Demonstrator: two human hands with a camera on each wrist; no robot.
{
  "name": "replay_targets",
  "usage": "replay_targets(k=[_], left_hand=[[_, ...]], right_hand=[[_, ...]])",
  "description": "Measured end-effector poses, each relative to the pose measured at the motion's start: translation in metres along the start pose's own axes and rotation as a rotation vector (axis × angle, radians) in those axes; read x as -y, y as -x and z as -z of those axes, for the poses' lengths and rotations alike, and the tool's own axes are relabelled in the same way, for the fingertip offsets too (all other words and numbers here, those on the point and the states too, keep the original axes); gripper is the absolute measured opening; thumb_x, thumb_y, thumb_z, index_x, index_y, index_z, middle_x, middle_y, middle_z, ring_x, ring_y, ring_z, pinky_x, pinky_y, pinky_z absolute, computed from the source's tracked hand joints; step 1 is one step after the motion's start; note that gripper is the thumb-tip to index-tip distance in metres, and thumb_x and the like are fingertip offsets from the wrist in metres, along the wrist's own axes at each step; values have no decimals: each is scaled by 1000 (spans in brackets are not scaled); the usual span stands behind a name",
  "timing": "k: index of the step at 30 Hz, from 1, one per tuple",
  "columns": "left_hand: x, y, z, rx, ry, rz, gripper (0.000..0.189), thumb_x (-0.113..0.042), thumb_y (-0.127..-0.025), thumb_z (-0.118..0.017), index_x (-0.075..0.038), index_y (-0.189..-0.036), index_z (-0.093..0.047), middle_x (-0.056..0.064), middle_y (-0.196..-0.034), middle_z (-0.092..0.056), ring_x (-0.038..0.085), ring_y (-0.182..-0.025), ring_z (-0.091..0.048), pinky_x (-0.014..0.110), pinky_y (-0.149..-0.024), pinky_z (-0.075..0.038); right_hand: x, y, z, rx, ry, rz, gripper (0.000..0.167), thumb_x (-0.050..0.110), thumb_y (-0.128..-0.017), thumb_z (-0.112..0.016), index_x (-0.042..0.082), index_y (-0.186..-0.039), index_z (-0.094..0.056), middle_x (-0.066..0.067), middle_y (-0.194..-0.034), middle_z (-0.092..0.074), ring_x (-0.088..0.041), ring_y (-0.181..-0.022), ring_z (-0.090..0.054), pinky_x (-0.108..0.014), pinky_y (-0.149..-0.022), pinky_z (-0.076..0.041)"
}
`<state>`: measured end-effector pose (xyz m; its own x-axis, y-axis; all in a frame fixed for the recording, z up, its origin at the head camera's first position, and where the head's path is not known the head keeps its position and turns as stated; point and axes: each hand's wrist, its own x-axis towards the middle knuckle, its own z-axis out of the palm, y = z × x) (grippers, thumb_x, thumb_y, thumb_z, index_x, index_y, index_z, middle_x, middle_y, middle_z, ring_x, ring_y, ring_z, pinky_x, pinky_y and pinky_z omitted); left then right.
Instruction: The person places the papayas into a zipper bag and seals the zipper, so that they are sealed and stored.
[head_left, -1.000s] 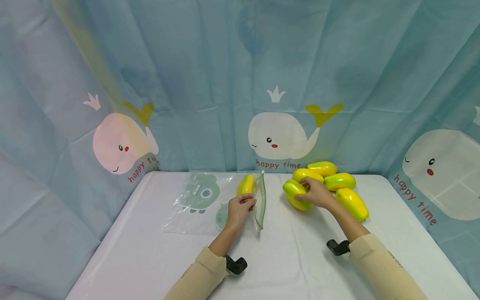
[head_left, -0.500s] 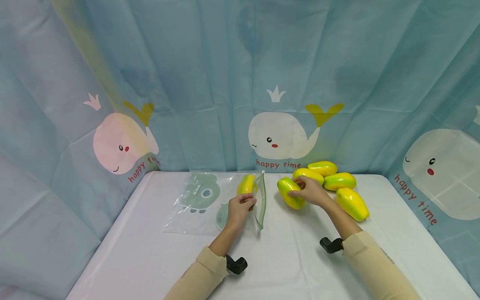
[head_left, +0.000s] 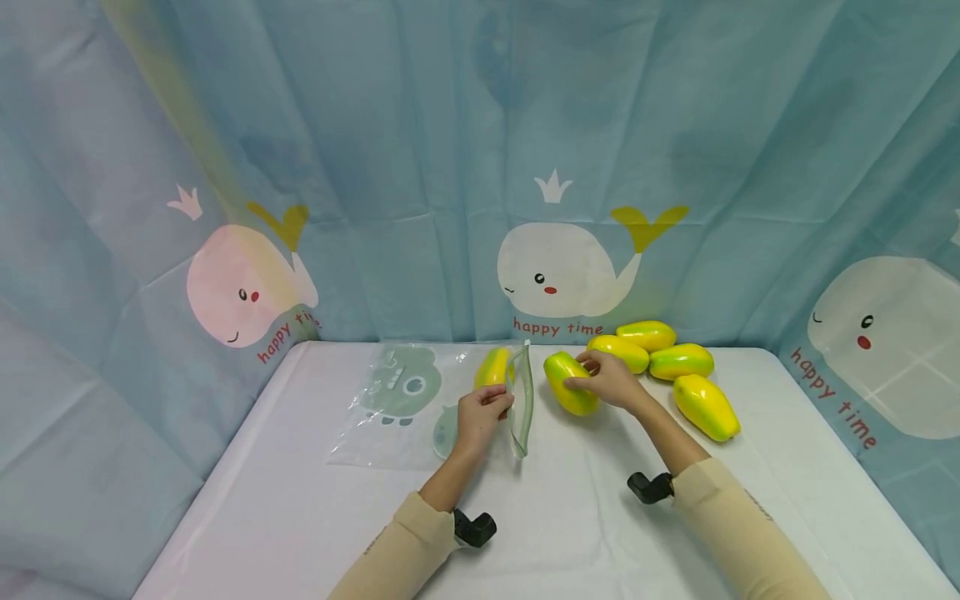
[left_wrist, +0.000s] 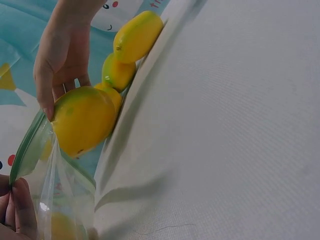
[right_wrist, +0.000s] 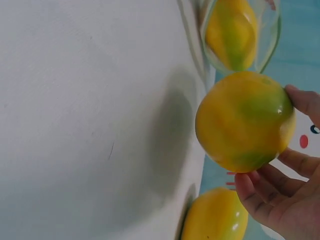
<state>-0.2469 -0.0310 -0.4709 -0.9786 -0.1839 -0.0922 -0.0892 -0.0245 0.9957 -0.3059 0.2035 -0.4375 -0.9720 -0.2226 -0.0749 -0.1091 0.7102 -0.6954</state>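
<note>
My right hand point(head_left: 611, 379) grips a yellow-green papaya point(head_left: 570, 385) between thumb and fingers, just right of the bag's mouth. In the right wrist view this papaya point(right_wrist: 245, 122) casts a shadow on the cloth beneath. My left hand point(head_left: 480, 421) pinches the mouth edge of a clear zip bag point(head_left: 352, 446) with a green zip strip point(head_left: 527, 400) and green cartoon prints. The mouth gapes toward the right hand. Inside the bag, near the opening, lies another papaya point(head_left: 492, 369). The left wrist view shows the bag's green rim point(left_wrist: 30, 145) held at the thumb.
Several more papayas point(head_left: 681, 362) lie at the back right of the white-covered table point(head_left: 570, 533), one point(head_left: 707, 408) closer to the front. A blue curtain point(head_left: 420, 208) with whale prints stands behind the table and along both sides.
My right hand has moved left with the papaya, away from the other papayas and closer to the bag's mouth. The left hand and bag have stayed in place.
</note>
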Motion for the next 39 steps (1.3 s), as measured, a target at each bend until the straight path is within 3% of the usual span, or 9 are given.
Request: replay_targets(k=[6, 8, 15, 19, 28, 39], left_hand=[[-1, 1, 0, 2, 4, 1, 26, -9, -86, -73, 6, -107, -70, 15, -93, -72, 5, -70, -61, 19, -66, -56], [-8, 5, 0, 6, 0, 3, 27, -7, -86, -72, 8, -108, -69, 19, -95, -72, 5, -71, -61, 19, -66, -56], [-9, 4, 0, 9, 5, -14, 27, -5, -86, -72, 10, -108, -68, 17, -91, -72, 4, -69, -60, 20, -64, -56], [-20, 9, 1, 22, 0, -2, 26, -1, -87, -69, 13, -108, -67, 22, -93, -71, 6, -69, -60, 19, -64, -56], [-5, 1, -3, 4, 15, 7, 27, -9, -87, -72, 7, -109, -69, 17, -95, -72, 5, -70, -60, 19, -67, -57], [-6, -1, -7, -9, -13, 4, 23, -10, -87, -72, 3, -106, -72, 14, -95, -72, 7, -73, -59, 19, -68, -56]], right_hand=[[5, -2, -2, -1, -21, -8, 66, 42, -83, -75, 0, -129, -54, -23, -127, -59, -35, -112, -56, -45, -91, -53], [6, -4, -4, -4, -31, -19, 66, 42, -83, -75, 0, -129, -55, -22, -127, -59, -35, -113, -56, -45, -92, -53], [10, -6, -10, -15, -49, -60, 65, 44, -83, -74, 2, -129, -55, -21, -128, -58, -34, -115, -55, -45, -94, -52], [13, -7, -12, -16, -68, -67, 65, 44, -83, -74, 3, -129, -55, -20, -128, -58, -34, -114, -55, -45, -93, -52], [16, -11, -22, -25, -92, -44, 62, 43, -82, -75, 2, -125, -59, -20, -124, -61, -32, -108, -57, -42, -88, -53], [28, -18, -33, -9, -67, -67, 62, 46, -83, -74, 3, -125, -60, -20, -124, -62, -30, -105, -59, -42, -89, -55]])
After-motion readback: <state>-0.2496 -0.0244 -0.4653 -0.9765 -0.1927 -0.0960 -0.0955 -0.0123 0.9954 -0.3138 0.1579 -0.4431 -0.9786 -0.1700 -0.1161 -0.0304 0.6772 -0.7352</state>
